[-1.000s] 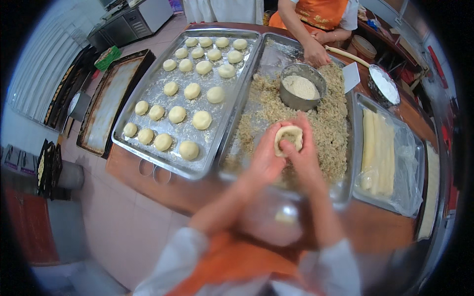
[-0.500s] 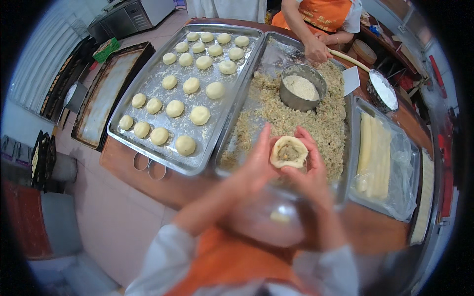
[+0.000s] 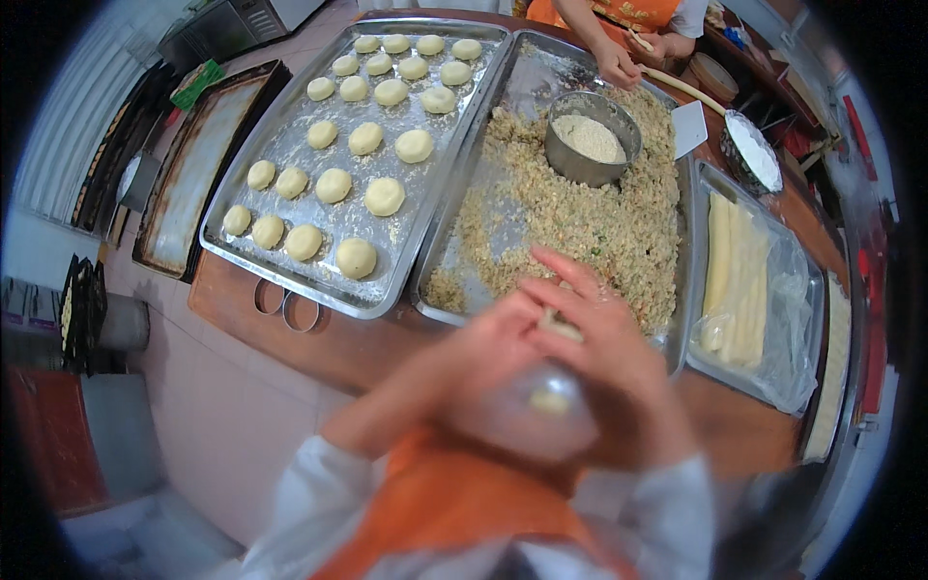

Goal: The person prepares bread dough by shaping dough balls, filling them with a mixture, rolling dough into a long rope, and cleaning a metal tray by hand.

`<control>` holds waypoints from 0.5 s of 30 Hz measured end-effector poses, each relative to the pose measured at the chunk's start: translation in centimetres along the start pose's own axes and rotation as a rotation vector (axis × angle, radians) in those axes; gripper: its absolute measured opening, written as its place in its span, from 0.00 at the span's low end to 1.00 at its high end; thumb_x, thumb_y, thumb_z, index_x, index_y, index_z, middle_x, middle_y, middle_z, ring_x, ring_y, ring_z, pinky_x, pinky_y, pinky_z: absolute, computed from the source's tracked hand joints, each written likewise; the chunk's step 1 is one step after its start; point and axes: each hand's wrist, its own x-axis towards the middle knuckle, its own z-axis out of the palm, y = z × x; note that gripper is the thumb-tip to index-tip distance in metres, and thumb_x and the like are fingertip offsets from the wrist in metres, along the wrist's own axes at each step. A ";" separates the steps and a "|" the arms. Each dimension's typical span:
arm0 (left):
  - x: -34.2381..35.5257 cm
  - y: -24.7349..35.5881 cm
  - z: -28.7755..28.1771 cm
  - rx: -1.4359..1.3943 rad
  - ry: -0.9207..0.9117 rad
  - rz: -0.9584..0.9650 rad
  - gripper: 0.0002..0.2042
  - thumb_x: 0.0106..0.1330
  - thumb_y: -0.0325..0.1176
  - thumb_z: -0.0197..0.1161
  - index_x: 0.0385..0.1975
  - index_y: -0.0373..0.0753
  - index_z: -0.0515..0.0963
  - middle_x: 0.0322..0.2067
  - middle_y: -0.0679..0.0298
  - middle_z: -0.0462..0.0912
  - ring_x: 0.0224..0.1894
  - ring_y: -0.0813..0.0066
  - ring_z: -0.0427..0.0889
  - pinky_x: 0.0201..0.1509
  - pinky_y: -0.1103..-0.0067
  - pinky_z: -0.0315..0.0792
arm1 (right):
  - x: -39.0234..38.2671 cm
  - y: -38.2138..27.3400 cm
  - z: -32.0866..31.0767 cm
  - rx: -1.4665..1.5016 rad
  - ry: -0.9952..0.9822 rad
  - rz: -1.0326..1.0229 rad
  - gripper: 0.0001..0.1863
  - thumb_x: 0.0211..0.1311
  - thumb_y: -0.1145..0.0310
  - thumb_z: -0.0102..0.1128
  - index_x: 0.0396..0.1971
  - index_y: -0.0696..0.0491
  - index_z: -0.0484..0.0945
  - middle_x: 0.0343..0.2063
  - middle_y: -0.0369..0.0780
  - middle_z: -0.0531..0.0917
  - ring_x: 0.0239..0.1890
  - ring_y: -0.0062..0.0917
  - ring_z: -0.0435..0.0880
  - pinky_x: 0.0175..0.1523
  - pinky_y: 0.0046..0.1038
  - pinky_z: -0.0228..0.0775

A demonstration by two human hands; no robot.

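My left hand [image 3: 493, 348] and my right hand [image 3: 604, 338] meet over the near edge of the middle steel tray [image 3: 423, 280], closed around a pale piece of dough [image 3: 561, 325], mostly hidden by my fingers. Crumbly speckled filling [image 3: 609, 246] covers much of that tray, and a steel ring [image 3: 590, 169] holding a pale crumbly mass stands in it. To the left, another steel tray [image 3: 309, 222] carries several rounds of dough [image 3: 383, 196]. Below my hands, a blurred shiny round surface [image 3: 507, 416] has a small pale lump on it.
A tray of long dough strips [image 3: 735, 280] lies right, a bowl of white powder [image 3: 749, 150] above it. A white scraper [image 3: 689, 129] rests nearby. A co-worker's hand [image 3: 616, 65] holds a dough rope at top. Empty baking pans [image 3: 188, 193] and two metal rings [image 3: 300, 311] sit left.
My hands have turned and drawn together over the dough, covering its open, filled top seen earlier. The trays appear higher in the picture. The co-worker's hand has shifted.
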 end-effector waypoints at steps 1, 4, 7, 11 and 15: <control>0.1 1.1 1.1 -0.461 0.048 -0.102 0.19 0.63 0.30 0.47 0.54 0.34 0.59 0.50 0.61 0.67 0.53 0.73 0.67 0.57 0.76 0.62 | -0.6 0.8 0.5 0.119 0.054 0.011 0.20 0.48 0.67 0.62 0.43 0.55 0.71 0.47 0.44 0.72 0.50 0.38 0.70 0.54 0.32 0.62; 0.4 0.0 3.6 -0.193 0.359 0.012 0.17 0.65 0.36 0.47 0.49 0.33 0.65 0.46 0.60 0.69 0.48 0.72 0.70 0.54 0.77 0.62 | -2.4 3.4 2.6 0.404 0.249 0.069 0.18 0.50 0.66 0.62 0.41 0.56 0.71 0.50 0.47 0.69 0.52 0.36 0.69 0.54 0.32 0.63; 0.4 -2.0 3.7 0.269 0.598 0.174 0.20 0.67 0.45 0.44 0.49 0.35 0.65 0.43 0.62 0.71 0.45 0.78 0.70 0.48 0.82 0.66 | -1.2 1.8 5.0 0.513 0.489 0.128 0.17 0.49 0.67 0.62 0.40 0.56 0.72 0.49 0.48 0.70 0.50 0.34 0.71 0.52 0.31 0.64; -0.8 -1.6 1.8 0.373 0.561 0.086 0.21 0.68 0.46 0.41 0.49 0.35 0.64 0.44 0.62 0.70 0.46 0.78 0.70 0.48 0.81 0.67 | 0.5 -1.1 4.0 0.320 0.514 0.065 0.18 0.48 0.71 0.62 0.40 0.57 0.70 0.38 0.46 0.77 0.44 0.32 0.77 0.53 0.32 0.64; -0.7 -2.9 1.0 0.466 0.519 0.090 0.21 0.68 0.47 0.38 0.51 0.38 0.63 0.45 0.62 0.70 0.49 0.74 0.70 0.52 0.76 0.66 | -1.0 0.8 5.4 0.741 0.419 0.117 0.19 0.49 0.72 0.61 0.41 0.58 0.68 0.40 0.47 0.76 0.46 0.31 0.76 0.56 0.34 0.61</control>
